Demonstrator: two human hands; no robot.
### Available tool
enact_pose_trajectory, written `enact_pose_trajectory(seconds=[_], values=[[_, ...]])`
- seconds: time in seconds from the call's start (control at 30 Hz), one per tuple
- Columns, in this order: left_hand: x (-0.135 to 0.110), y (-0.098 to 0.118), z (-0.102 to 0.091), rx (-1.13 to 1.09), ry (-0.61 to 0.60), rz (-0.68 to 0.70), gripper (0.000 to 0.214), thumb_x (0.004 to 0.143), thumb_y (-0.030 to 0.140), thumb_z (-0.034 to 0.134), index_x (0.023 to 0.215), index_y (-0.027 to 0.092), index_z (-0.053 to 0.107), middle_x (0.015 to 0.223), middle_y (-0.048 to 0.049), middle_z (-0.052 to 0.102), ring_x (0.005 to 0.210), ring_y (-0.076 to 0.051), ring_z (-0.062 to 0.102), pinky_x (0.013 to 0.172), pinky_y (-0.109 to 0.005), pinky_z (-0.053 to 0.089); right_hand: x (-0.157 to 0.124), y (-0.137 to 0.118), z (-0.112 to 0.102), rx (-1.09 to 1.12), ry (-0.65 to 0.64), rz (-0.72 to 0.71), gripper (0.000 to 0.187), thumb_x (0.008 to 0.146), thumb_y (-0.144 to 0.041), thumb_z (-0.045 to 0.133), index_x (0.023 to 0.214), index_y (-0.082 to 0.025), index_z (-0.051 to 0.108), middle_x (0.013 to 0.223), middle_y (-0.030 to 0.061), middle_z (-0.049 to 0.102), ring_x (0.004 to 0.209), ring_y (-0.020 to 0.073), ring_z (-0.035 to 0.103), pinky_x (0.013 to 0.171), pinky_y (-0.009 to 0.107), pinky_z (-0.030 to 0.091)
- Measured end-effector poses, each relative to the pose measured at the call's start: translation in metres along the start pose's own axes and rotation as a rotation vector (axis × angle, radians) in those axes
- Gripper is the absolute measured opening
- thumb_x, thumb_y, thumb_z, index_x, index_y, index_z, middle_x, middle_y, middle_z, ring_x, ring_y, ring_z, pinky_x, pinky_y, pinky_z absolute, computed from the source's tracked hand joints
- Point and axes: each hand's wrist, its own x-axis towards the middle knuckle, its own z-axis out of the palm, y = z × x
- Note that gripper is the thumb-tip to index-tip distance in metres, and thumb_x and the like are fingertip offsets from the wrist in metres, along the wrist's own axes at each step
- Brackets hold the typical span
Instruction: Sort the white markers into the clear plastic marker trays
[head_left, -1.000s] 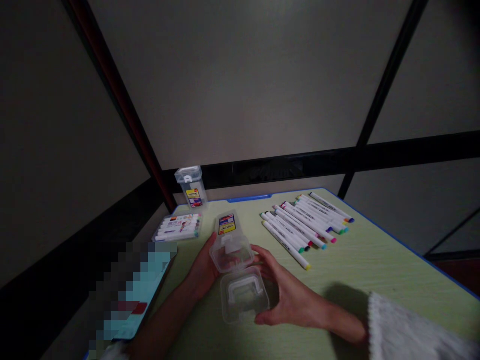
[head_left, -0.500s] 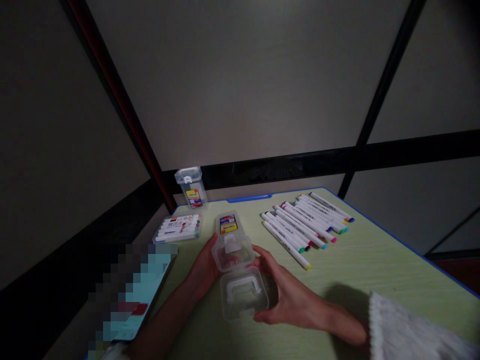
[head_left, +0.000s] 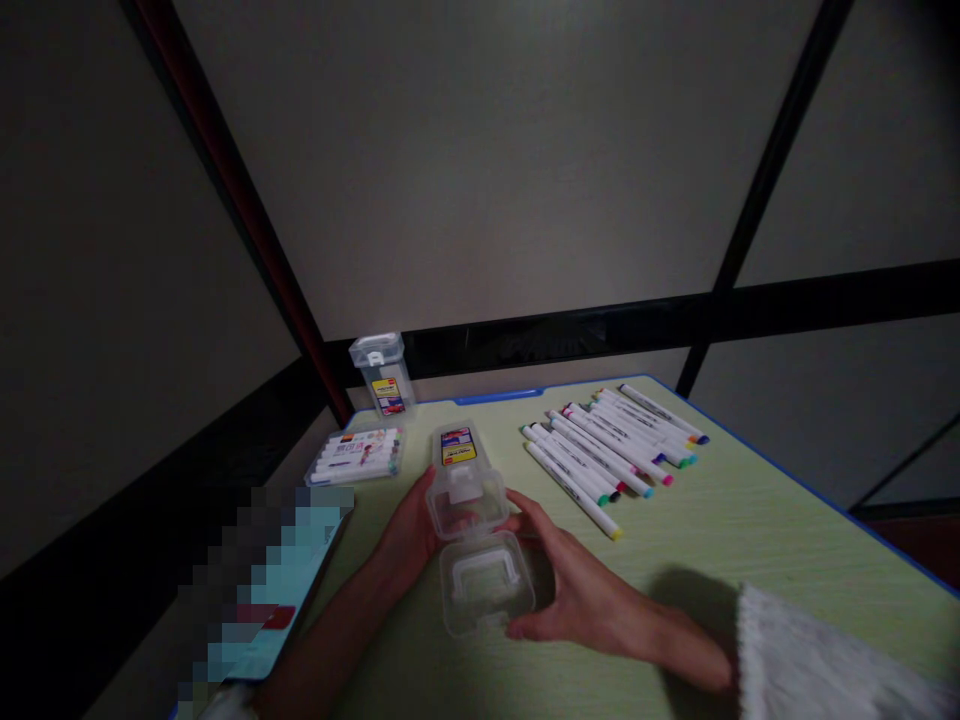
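Note:
A clear plastic box with a yellow and blue label lies on the table in front of me, its open end towards me. Its hinged lid, fitted with a carry handle, is folded open on the near side. My left hand is closed around the left side of the box, its fingers partly hidden behind the rim. On the right, my right hand curves around the box and lid. Its fingers touch the rim area, and its thumb is by the lid's near corner. No marker is visible inside the box.
Several white markers with coloured ends lie in a slanted row on the right of the green table. A closed clear box stands at the back left. Before it lies a flat marker case. A blurred turquoise item is at left.
The box and its open lid have shifted very slightly, the lid's near edge moving a little away from me. Both hands hold nearly the same position, and the markers have not moved.

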Motion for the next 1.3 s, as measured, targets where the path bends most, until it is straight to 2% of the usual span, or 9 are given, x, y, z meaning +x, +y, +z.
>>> enact_pose_trajectory(seconds=[0.2,0.4,0.8,1.3], values=[[0.001,-0.001,-0.003,0.020,-0.049,0.019,0.035,0.086,0.030,0.038,0.105,0.006,0.055,0.083,-0.0099,0.068,0.064,-0.016,0.063,0.061,-0.026,0.049,0.000,0.000,-0.001,-0.005,0.000,-0.010,0.104,0.052,-0.020,0.077,0.132,-0.025,0.011,0.117,0.0079,0.045,0.107,0.0254,0.046,0.093,0.041,0.033],[0.000,0.000,0.001,0.028,0.006,0.044,0.032,0.087,0.027,0.034,0.098,0.008,0.058,0.083,-0.0087,0.068,0.066,-0.016,0.062,0.059,-0.026,0.049,0.001,-0.001,0.000,-0.014,0.010,-0.009,0.102,0.054,-0.019,0.075,0.133,-0.024,0.011,0.119,0.0090,0.043,0.110,0.0262,0.043,0.094,0.041,0.032],[0.002,0.000,-0.001,0.029,-0.037,0.056,0.033,0.087,0.027,0.033,0.085,0.009,0.061,0.069,-0.0063,0.067,0.056,-0.015,0.060,0.056,-0.025,0.047,0.000,-0.001,-0.001,-0.026,-0.014,-0.022,0.098,0.058,-0.018,0.074,0.133,-0.024,0.011,0.120,0.0087,0.042,0.110,0.0251,0.042,0.095,0.040,0.032],[0.005,-0.002,-0.006,0.019,-0.025,0.084,0.032,0.087,0.027,0.035,0.098,0.008,0.058,0.082,-0.0090,0.067,0.068,-0.018,0.062,0.061,-0.028,0.048,-0.001,-0.012,-0.006,-0.101,-0.058,-0.036,0.094,0.061,-0.017,0.070,0.134,-0.021,0.010,0.122,0.0090,0.043,0.111,0.0230,0.043,0.094,0.036,0.033]])
